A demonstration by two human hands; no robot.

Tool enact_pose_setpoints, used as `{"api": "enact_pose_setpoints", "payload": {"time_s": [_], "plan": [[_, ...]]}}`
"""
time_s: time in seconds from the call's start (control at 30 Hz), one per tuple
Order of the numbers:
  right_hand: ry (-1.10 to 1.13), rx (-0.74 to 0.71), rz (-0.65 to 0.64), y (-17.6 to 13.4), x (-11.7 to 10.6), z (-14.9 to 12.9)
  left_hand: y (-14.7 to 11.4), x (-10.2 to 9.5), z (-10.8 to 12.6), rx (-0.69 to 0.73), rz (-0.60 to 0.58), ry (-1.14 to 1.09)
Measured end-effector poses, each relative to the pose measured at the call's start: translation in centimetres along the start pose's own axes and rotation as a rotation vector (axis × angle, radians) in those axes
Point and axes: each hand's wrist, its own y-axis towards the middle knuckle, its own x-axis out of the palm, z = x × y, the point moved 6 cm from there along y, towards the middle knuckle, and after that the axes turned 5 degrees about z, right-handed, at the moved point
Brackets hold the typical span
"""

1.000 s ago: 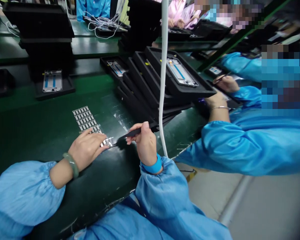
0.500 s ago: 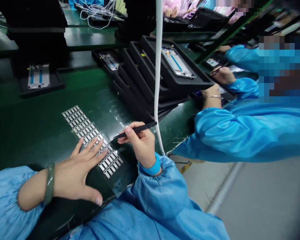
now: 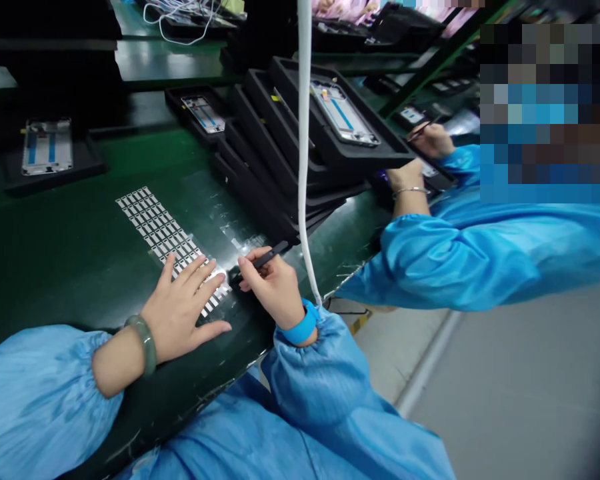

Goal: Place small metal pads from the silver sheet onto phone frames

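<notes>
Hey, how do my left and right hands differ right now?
Your left hand is spread over the patterned sheet; your right hand grips a black tool. The left has a green bangle, the right a blue band. Both come from blue sleeves.

Place: you're in an electronics workshop
Surface: your glossy dark-green bench point(image 3: 70, 267)
Stack: black rectangular trays point(image 3: 365, 160) with silver phone-like frames point(image 3: 346, 115)
Beside you: co-worker's blue fabric sleeve point(image 3: 440, 260)
</notes>
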Motion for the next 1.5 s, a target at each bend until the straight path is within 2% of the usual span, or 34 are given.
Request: {"api": "enact_pose_setpoints", "payload": {"time_s": [0.2,0.4,0.5,0.77,0.9,0.97,1.07,1.17,1.2,1.27,1.37,1.5], "plan": [[0.073,0.071,-0.099,0.2,0.7,0.4,0.1,0.6,0.0,0.002,-0.002,-0.018],[0.055,0.122,-0.047,0.5,0.5,0.6,-0.1,0.6,-0.2,0.010,0.005,-0.020],[0.079,0.154,-0.072,0.8,0.7,0.8,0.0,0.6,-0.3,0.014,-0.007,-0.003],[0.286,0.291,-0.143,1.4,1.2,1.1,0.5,1.0,-0.8,0.016,-0.036,-0.100],[0.482,0.308,-0.095,1.9,0.8,-0.2,1.8,1.2,-1.3,0.019,-0.019,-0.138],[0.591,0.308,-0.062,2.1,0.7,-1.0,2.7,0.7,-2.9,-0.031,0.026,-0.109],[0.678,0.305,-0.052,1.8,0.8,-1.9,3.0,-1.6,-8.5,-0.262,0.180,0.011],[0.720,0.319,-0.082,1.0,1.5,-2.5,0.8,-5.4,-16.1,-0.570,0.341,0.192],[0.739,0.331,-0.096,0.7,1.9,-2.6,-0.4,-6.7,-18.5,-0.676,0.365,0.258],[0.787,0.351,-0.131,0.2,2.6,-2.9,-2.6,-8.9,-22.1,-0.798,0.337,0.330],[0.862,0.358,-0.191,-0.3,3.7,-3.7,-4.4,-11.0,-24.9,-0.838,0.242,0.360],[0.927,0.350,-0.261,-0.5,4.7,-4.7,-4.5,-12.4,-25.4,-0.833,0.172,0.403]]}}
